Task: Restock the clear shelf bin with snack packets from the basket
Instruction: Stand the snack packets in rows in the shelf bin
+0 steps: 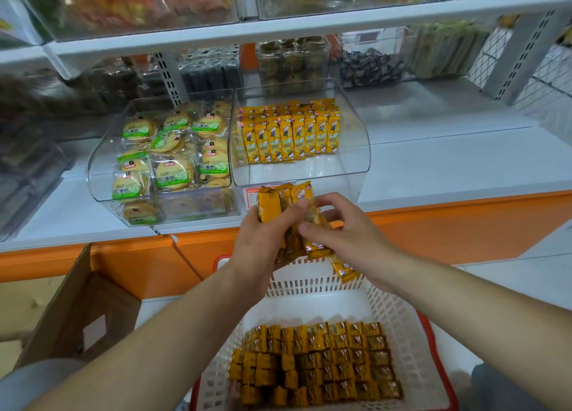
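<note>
A clear shelf bin (356, 150) holds rows of upright yellow snack packets (289, 135) at its back; its front floor is bare. Below, a white basket (405, 327) contains several more yellow packets (315, 364) packed in rows. Between bin and basket, my left hand (263, 240) grips a bundle of yellow packets (278, 203). My right hand (346, 237) closes on the same bundle from the right, fingers pinching the packets. One packet (343, 268) hangs out below my right hand, over the basket's far rim.
A second clear bin (102, 163) with green-labelled cookie packs stands left of the snack bin. An open cardboard box (80, 305) sits at lower left. The orange shelf front (433, 231) runs across. Upper shelves carry more bins of snacks.
</note>
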Motion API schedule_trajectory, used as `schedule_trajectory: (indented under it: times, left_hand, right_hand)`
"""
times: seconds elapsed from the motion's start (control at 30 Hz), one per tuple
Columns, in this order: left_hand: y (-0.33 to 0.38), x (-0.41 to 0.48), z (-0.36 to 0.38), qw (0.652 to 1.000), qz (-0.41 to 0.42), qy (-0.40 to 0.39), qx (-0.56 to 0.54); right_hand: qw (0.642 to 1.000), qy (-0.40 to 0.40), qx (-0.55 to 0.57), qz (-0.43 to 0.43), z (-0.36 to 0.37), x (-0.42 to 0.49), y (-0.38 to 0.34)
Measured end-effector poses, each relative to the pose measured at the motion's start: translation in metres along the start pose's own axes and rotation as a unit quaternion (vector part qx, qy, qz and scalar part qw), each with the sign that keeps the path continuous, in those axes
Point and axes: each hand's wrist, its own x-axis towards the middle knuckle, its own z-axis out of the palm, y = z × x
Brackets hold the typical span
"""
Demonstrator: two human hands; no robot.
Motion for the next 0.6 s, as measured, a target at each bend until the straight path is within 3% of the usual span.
schedule_trajectory:
  times: [0.13, 0.23, 0.3, 0.4, 0.6]
  left_hand:
    - [0.004, 0.006, -0.005, 1.000, -0.006, -0.012, 0.018]
    - [0.007, 0.012, -0.010, 0.999, -0.001, -0.018, 0.045]
    - [0.010, 0.017, -0.015, 0.998, 0.011, -0.004, 0.060]
    - [0.015, 0.021, -0.023, 0.996, 0.019, 0.017, 0.091]
    - [0.007, 0.019, -0.022, 0.998, -0.002, 0.011, 0.069]
  right_hand:
    - [0.995, -0.008, -0.082, -0.047, 0.007, 0.003, -0.003]
    - [0.996, -0.022, -0.084, -0.034, 0.009, 0.004, -0.003]
    - [0.997, -0.045, -0.052, -0.023, 0.009, 0.006, -0.004]
    - [0.995, -0.063, 0.082, -0.012, 0.006, 0.010, -0.007]
    - [0.998, -0.024, 0.051, -0.034, 0.003, 0.017, -0.004]
